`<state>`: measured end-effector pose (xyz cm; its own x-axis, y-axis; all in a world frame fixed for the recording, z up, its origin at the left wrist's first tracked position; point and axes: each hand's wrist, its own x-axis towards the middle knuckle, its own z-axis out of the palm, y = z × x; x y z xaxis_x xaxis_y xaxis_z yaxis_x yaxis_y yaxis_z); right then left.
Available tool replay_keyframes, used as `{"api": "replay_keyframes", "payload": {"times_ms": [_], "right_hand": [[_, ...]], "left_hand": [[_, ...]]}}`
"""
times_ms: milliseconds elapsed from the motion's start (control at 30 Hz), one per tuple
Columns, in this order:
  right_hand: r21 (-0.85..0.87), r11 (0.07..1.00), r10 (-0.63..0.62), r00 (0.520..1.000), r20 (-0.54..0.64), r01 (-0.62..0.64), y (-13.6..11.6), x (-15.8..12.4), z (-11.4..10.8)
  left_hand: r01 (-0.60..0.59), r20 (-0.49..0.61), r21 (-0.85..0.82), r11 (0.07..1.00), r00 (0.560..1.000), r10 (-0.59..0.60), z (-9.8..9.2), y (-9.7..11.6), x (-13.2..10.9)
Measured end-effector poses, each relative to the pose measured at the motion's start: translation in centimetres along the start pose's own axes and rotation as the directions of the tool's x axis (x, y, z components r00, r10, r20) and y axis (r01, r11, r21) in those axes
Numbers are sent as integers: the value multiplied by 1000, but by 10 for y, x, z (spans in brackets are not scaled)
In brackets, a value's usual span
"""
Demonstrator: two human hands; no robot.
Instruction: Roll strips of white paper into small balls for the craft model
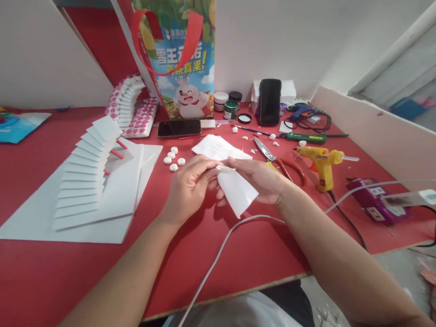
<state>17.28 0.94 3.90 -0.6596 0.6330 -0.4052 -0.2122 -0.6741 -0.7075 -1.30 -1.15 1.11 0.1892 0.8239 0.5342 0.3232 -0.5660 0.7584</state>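
Over the middle of the red table, my left hand and my right hand meet on a white foam piece. The right hand cradles the piece from below and behind, fingers curled round it. My left hand's fingers pinch its top edge, where a small white bit shows. A white spiral staircase model with red posts stands on a white base board to the left. Several small white discs lie just beyond my left hand.
Red-handled scissors, a yellow glue gun, a green utility knife, paint pots, a phone lying flat, a phone standing upright, a printed bag and a purple power strip surround me. A white cable crosses the front.
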Motion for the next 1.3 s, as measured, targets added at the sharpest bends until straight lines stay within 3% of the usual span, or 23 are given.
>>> {"api": "replay_keyframes", "payload": {"times_ms": [267,467,700,867,967,1100,1300], "right_hand": [[-10,999,-53,999,1,53,2,-3,3],[-241,956,-167,986,10,165,4,-3,2],[-391,900,-202,979,16,192,-2,-6,2],[-491,839,-272,962,-9,233,-2,-6,2],[-667,708,-393,914,-99,232,4,-2,4],[-859,479,-601,780,-171,181,13,4,8],[-883,427,-678,715,-172,192,20,8,15]], "left_hand": [[41,9,-61,997,999,-41,2,3,0],[114,-4,-115,987,993,-116,3,4,0],[109,14,-127,986,994,-108,-1,6,1],[237,64,-252,938,972,-228,0,5,0],[318,34,-313,895,945,-324,5,2,-1],[389,-37,-345,855,904,-426,11,-2,-3],[410,-115,-352,841,873,-474,15,1,-5]]}}
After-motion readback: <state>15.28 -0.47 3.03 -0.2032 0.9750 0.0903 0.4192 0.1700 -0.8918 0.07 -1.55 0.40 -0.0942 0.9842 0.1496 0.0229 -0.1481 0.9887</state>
